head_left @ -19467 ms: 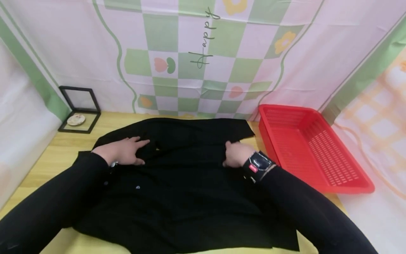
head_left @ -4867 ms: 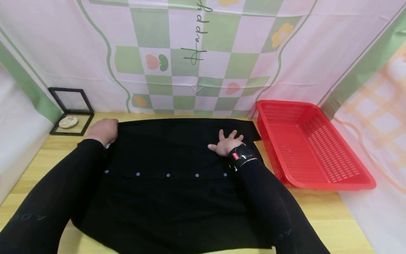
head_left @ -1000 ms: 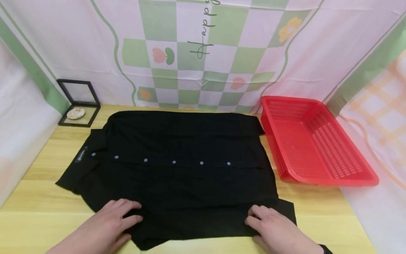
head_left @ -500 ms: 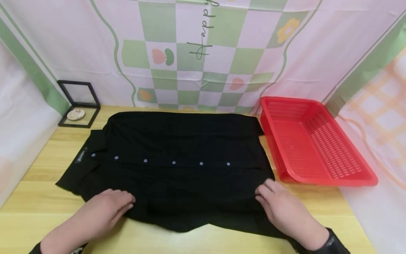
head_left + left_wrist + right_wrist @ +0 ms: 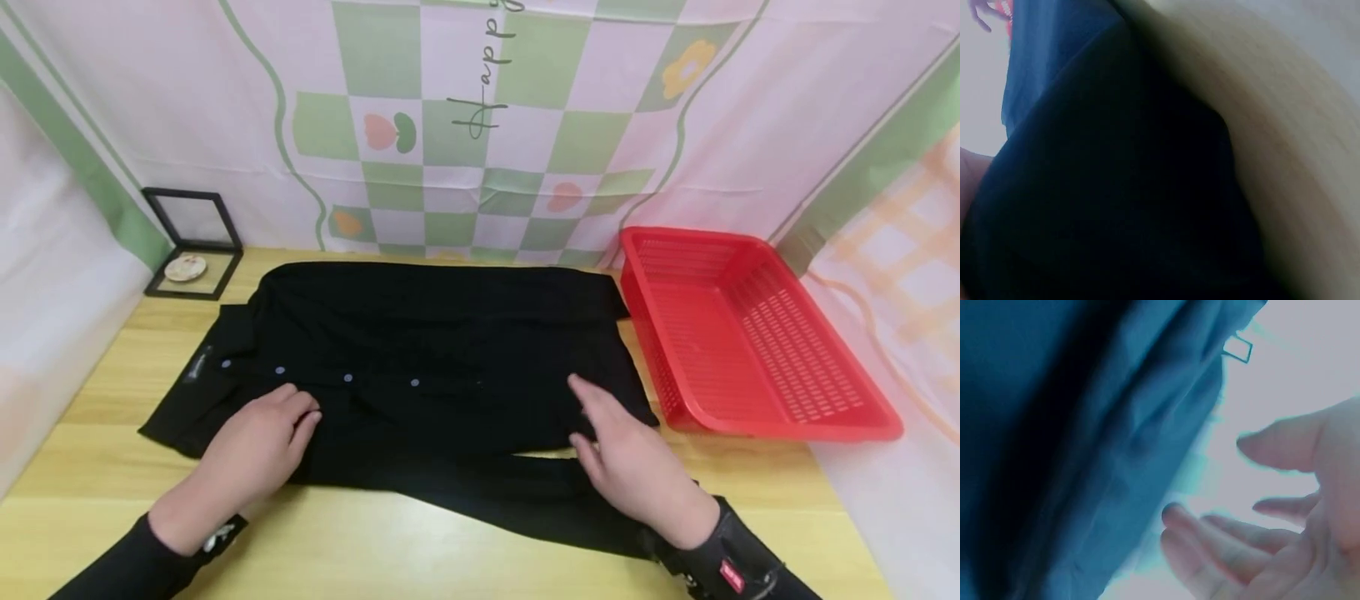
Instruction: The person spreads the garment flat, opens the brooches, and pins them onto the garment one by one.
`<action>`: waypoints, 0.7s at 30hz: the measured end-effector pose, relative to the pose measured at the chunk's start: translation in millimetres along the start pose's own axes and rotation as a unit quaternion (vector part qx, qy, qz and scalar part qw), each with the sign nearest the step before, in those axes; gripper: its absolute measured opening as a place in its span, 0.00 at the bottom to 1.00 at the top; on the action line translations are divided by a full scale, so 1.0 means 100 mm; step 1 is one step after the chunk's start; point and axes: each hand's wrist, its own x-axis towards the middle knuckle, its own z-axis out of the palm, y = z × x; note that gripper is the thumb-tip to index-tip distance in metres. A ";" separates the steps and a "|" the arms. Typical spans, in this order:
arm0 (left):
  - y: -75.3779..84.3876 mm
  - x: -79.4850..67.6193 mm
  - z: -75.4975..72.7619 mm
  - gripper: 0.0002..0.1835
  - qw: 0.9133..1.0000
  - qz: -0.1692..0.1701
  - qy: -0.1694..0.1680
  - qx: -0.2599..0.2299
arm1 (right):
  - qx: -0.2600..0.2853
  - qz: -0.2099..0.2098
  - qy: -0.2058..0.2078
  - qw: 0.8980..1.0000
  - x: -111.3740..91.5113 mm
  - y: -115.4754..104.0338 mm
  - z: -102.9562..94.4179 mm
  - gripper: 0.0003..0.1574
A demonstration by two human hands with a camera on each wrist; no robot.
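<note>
A black button-up shirt [image 5: 450, 333] lies on the wooden table, its collar to the left and its hem to the right. The near side is folded over toward the middle and covers the right-hand buttons. My left hand [image 5: 258, 437] pinches the shirt near the collar end; dark cloth fills much of the left wrist view. Above the hem end, my right hand [image 5: 633, 471] has its fingers spread, and the right wrist view shows it apart from the cloth. A black sleeve [image 5: 517, 500] stretches along the near side toward the right wrist.
A red plastic basket [image 5: 750, 333] stands at the right, close to the shirt's hem. At the back left, a black hinged frame [image 5: 191, 243] stands open with a small round pale item [image 5: 185, 267] on it. A patterned curtain [image 5: 465, 200] hangs behind the table.
The shirt's near side has been drawn away from me and folded over the front, hiding some buttons. Both hands moved farther from me, and the right one has let go and spread its fingers.
</note>
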 end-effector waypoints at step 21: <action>-0.06 0.31 0.03 0.07 0.980 0.071 0.182 0.039 | -0.002 0.061 -0.054 0.997 -0.24 0.25 -0.06 0.15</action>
